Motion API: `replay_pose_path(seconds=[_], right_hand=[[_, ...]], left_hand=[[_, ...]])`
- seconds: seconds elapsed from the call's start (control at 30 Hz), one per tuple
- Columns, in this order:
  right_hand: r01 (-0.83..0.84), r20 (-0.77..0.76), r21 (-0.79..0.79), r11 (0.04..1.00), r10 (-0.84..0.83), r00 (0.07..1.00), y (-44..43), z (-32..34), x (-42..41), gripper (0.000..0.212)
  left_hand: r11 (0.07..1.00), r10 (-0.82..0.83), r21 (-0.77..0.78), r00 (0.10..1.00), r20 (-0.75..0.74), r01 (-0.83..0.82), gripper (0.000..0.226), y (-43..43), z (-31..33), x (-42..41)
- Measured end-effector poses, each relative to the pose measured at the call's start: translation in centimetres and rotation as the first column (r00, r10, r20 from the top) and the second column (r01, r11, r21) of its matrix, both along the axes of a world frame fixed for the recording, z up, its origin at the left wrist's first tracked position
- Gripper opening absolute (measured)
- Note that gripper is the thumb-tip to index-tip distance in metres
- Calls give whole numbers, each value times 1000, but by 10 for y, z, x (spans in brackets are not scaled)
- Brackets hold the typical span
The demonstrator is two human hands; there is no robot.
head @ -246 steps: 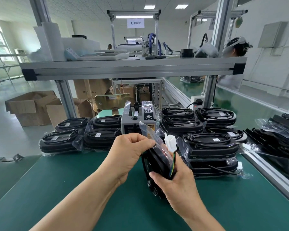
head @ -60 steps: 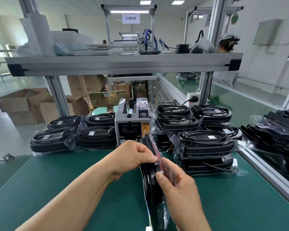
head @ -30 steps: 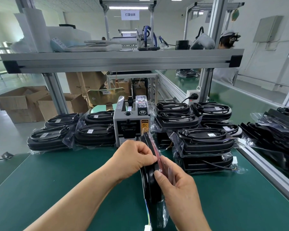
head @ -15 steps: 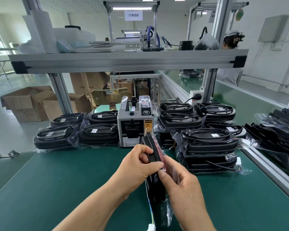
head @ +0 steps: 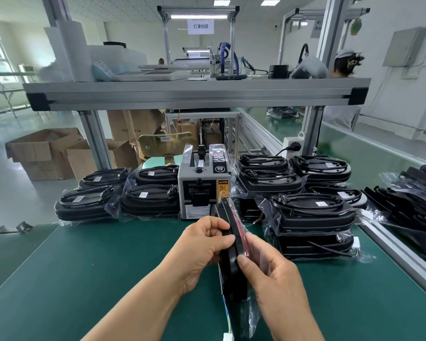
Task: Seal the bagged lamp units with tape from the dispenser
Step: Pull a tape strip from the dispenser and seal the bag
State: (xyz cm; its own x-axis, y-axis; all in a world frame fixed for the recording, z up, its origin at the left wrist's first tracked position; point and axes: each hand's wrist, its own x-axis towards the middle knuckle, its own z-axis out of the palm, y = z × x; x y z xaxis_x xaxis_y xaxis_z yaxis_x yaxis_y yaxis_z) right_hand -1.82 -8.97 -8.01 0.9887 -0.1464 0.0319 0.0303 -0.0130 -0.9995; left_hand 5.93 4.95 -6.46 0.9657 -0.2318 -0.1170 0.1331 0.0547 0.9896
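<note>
A black lamp unit (head: 232,271) in a clear plastic bag stands on edge on the green table, its wires and white connector trailing toward me. My left hand (head: 202,247) grips its left side near the top, thumb across the edge. My right hand (head: 268,269) pinches the bag and the unit's right side, thumb pressed on the rim. The grey tape dispenser (head: 202,190) stands just behind the unit, past both hands.
Bagged lamp units (head: 148,200) lie stacked left of the dispenser, and taller stacks (head: 312,215) stand to its right. An aluminium rail (head: 398,257) borders the green table (head: 84,267) on the right. A shelf (head: 197,94) spans overhead. Cardboard boxes (head: 44,151) sit on the floor at left.
The unit was turned over since the earliest frame, its connector now pointing toward me. Over the last second both hands kept their grip and shifted slightly along the upper edge.
</note>
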Motion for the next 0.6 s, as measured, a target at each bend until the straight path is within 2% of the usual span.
replay_pose_path(seconds=[0.07, 0.1, 0.17, 0.23, 0.37, 0.5, 0.6], right_hand=[[-57, -28, -20, 998, 56, 998, -7, 10, 2, 43], [-92, -41, -46, 995, 90, 995, -12, 18, 5, 48], [-133, -62, -114, 984, 127, 990, -23, 34, 21, 73], [-122, -96, -190, 974, 105, 990, -25, 50, 47, 78], [-135, -148, -370, 919, 85, 985, -9, 58, 97, 69], [-144, -181, -510, 848, 58, 982, 1, 47, 117, 17], [-113, -158, -566, 817, 28, 987, 2, 42, 121, 34]], left_hand=[[1000, 1, -2, 1000, -2, -1, 19, 2, -1, 0], [1000, -2, 4, 1000, 2, 2, 19, 2, -1, 1], [1000, -6, 30, 1000, 14, 5, 19, 1, -2, 3], [999, -3, 53, 1000, 21, 2, 19, -1, -1, 3], [996, -15, 87, 1000, 23, 13, 19, -1, -1, 5], [995, -20, 101, 1000, 0, 20, 13, 11, 4, 15], [975, 221, 38, 974, -45, -219, 18, 19, 6, 43]])
